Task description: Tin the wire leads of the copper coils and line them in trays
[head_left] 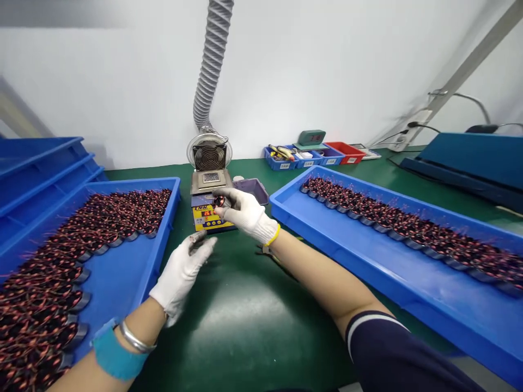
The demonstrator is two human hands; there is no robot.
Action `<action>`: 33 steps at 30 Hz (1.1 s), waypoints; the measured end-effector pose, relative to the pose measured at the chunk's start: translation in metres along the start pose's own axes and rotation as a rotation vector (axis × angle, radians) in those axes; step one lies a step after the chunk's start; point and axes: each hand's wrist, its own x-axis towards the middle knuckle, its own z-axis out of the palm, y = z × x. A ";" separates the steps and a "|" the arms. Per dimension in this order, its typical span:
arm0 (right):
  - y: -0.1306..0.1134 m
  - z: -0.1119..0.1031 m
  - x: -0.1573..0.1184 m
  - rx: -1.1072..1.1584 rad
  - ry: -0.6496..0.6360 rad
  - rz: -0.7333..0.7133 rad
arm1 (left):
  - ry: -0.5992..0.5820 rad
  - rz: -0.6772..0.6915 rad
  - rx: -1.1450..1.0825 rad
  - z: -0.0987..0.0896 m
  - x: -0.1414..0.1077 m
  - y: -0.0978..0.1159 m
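Note:
My right hand (244, 211), in a white glove with a yellow cuff, grips a small round black coil part (220, 201) between thumb and fingers. It is held just in front of the solder pot (211, 179), whose yellow front carries a lit red display. My left hand (184, 268), gloved with dark-stained fingertips, hovers below and to the left with thumb and fingers apart and nothing between them. Many similar coil parts with reddish wire ends fill much of the left blue tray (118, 272). More stand in rows along the far side of the right blue tray (327, 228).
A grey exhaust hose (212, 60) drops to the fan behind the pot. Beside the pot is a purple-grey bin (253, 189). Pliers (267, 251) lie under my right forearm. Small blue bins (281, 163) and a red bin (347, 154) line the wall. Stacked blue trays (41, 169) stand left.

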 end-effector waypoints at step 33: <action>-0.033 -0.015 0.162 -0.972 0.063 0.013 | -0.279 -0.117 0.750 -0.014 0.006 -0.019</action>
